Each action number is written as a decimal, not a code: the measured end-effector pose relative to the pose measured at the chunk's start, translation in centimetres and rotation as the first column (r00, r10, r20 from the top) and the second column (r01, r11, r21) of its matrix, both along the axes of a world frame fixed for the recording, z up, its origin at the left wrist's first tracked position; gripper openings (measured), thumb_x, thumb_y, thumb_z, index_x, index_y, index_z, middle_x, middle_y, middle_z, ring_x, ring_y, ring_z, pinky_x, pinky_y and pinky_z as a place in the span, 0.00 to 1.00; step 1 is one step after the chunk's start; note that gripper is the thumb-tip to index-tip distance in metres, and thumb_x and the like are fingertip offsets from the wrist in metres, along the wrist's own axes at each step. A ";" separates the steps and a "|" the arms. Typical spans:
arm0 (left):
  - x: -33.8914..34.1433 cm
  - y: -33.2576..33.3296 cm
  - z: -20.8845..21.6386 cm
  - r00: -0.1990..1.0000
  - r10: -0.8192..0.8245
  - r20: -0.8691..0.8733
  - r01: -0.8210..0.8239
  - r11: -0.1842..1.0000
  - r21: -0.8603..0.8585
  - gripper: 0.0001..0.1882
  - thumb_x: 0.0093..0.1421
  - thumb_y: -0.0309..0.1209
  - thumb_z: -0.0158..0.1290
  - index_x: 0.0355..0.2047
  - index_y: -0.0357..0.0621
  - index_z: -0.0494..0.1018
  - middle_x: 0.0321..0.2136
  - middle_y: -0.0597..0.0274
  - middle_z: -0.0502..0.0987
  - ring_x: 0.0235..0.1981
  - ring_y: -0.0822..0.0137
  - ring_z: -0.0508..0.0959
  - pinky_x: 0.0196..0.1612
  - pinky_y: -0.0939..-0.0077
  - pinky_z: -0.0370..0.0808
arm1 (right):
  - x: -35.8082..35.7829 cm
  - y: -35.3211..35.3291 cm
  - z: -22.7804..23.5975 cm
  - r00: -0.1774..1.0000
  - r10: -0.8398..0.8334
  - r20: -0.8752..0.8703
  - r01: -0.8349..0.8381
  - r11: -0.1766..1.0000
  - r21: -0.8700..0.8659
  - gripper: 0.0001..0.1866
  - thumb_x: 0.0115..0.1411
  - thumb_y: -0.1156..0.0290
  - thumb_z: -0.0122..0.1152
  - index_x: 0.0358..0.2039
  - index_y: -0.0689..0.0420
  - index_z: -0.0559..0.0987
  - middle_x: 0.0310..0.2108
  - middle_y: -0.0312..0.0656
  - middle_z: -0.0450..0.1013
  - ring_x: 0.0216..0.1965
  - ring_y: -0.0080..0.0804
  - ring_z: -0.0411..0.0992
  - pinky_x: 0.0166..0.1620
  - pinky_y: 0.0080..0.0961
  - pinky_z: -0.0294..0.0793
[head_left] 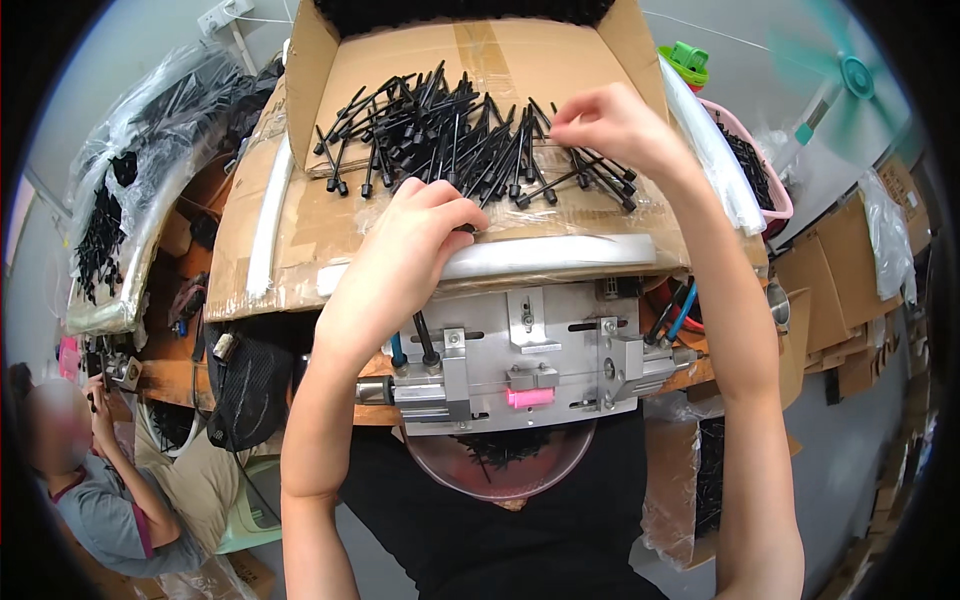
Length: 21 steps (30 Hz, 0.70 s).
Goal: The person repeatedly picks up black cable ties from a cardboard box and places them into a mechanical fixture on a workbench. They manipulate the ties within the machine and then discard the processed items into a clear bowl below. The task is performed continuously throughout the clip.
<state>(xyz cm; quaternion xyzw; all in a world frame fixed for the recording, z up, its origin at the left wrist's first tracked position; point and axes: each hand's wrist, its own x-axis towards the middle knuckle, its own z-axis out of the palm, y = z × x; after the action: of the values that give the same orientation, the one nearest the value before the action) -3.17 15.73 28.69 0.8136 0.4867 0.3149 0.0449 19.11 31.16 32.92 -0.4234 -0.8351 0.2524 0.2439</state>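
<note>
A heap of thin black rods with thicker capped ends lies on the cardboard in front of me. My left hand is closed at the heap's near edge, above the pale metal strip. A dark tip of a black rod shows under its fingers; the rest of that rod is hidden. My right hand is over the right end of the heap with thumb and fingers pinched together. What they hold, if anything, I cannot make out. Nearer me is a metal fixture with a pink block.
A clear bowl with black pieces sits below the fixture. Cardboard walls rise around the heap. A pink basket of black parts and a turning fan are at right. A co-worker sits at left.
</note>
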 end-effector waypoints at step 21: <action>3.3 1.8 0.3 0.995 0.090 -0.035 -0.090 0.996 0.007 0.06 0.54 0.24 0.58 0.33 0.37 0.76 0.32 0.55 0.75 0.39 0.54 0.73 0.43 0.64 0.72 | -2.4 -2.1 1.6 0.901 0.108 0.419 -0.057 0.989 -0.133 0.12 0.43 0.65 0.69 0.22 0.62 0.82 0.15 0.40 0.73 0.16 0.26 0.69 0.22 0.25 0.68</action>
<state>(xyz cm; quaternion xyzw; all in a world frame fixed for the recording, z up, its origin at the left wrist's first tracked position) 0.17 17.51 29.03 0.7963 0.5228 0.3036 0.0199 16.76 29.08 34.51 -0.4460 -0.8691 0.2129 0.0197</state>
